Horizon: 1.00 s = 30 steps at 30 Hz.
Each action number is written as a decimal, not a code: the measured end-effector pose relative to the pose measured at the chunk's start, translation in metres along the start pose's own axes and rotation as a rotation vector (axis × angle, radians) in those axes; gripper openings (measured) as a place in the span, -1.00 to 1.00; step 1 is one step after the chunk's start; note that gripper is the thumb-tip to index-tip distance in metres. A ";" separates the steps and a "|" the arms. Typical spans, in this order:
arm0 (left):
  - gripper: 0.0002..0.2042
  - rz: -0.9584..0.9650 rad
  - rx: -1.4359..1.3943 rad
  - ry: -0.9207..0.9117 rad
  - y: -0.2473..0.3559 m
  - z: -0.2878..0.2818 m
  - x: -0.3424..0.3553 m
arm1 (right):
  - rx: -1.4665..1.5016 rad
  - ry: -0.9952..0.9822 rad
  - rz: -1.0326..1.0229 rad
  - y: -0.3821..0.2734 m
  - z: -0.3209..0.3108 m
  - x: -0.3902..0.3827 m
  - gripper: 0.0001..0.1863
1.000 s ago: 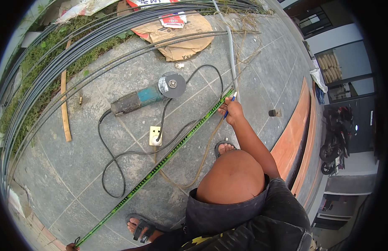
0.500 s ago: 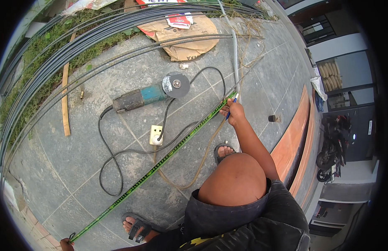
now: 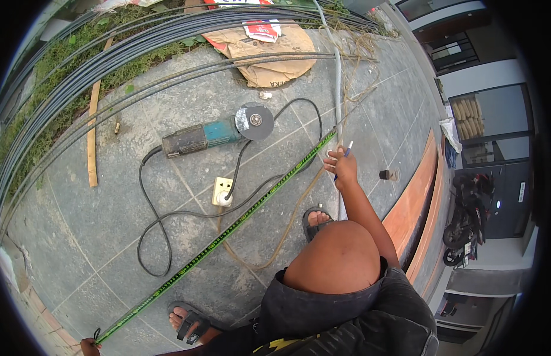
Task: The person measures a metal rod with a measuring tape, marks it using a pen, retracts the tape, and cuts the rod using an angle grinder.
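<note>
A long green tape measure (image 3: pixel 244 217) stretches diagonally across the grey tiles. My left hand (image 3: pixel 90 347), at the lower left edge, is closed on its near end; most of that hand is cut off. The far end of the tape lies by a long light-grey pipe (image 3: pixel 338 98). My right hand (image 3: pixel 345 168) is over the pipe, a little nearer than the tape's far end, with a blue-and-white pen (image 3: pixel 349 148) gripped between its fingers. Beyond the tape lies an angle grinder (image 3: pixel 219 133) with a cutting disc, its black cord (image 3: pixel 168 234) looping under the tape.
A socket block (image 3: pixel 222 191) with a white plug sits beside the tape. Long dark rods (image 3: pixel 186 37) run across the far side, over a brown paper sack (image 3: pixel 275 65). A wooden strip (image 3: pixel 93 142) lies left; a dark cup (image 3: pixel 389 175) and orange-brown boards (image 3: pixel 411 199) lie right.
My right hand has come off the tape's far end and moved slightly nearer along the pipe, keeping the pen. My left hand still holds the near end.
</note>
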<state>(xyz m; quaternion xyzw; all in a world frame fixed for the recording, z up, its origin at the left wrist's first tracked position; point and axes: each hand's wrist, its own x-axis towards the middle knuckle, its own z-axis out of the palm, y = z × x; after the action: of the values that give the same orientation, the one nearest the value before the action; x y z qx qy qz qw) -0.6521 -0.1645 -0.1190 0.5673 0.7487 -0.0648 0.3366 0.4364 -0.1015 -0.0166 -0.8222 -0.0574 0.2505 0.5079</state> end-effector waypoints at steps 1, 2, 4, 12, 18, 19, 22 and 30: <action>-0.81 -0.005 -0.022 0.024 -0.003 0.001 -0.002 | -0.041 0.022 -0.068 0.000 0.000 -0.002 -0.58; -0.81 -0.009 -0.023 0.024 -0.005 -0.001 -0.003 | -0.043 0.018 -0.068 0.002 0.000 -0.002 -0.58; -0.83 -0.023 -0.034 -0.013 -0.007 -0.003 -0.003 | -0.134 0.021 -0.165 0.006 -0.002 -0.001 -0.58; -0.82 -0.010 -0.054 0.024 -0.002 -0.007 -0.003 | -0.445 -0.056 -0.310 0.015 -0.005 0.031 -0.52; -0.83 0.028 0.002 -0.041 -0.004 -0.002 -0.004 | -0.353 -0.013 -0.211 0.013 0.001 0.029 -0.54; -0.84 -0.027 -0.115 0.004 -0.007 -0.002 -0.006 | -0.337 0.006 -0.219 0.014 0.002 0.028 -0.57; -0.84 -0.068 -0.124 -0.017 -0.007 -0.009 -0.013 | -0.323 0.063 -0.264 0.013 0.004 0.025 -0.65; -0.80 -0.090 0.096 -0.159 0.036 -0.024 -0.025 | -0.312 -0.064 -0.653 -0.069 0.048 -0.054 -0.55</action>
<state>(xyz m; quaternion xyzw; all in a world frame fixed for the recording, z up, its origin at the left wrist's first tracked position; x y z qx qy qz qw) -0.6274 -0.1606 -0.0759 0.5416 0.7404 -0.1609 0.3641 0.3778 -0.0489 0.0456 -0.8199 -0.3700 0.0889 0.4277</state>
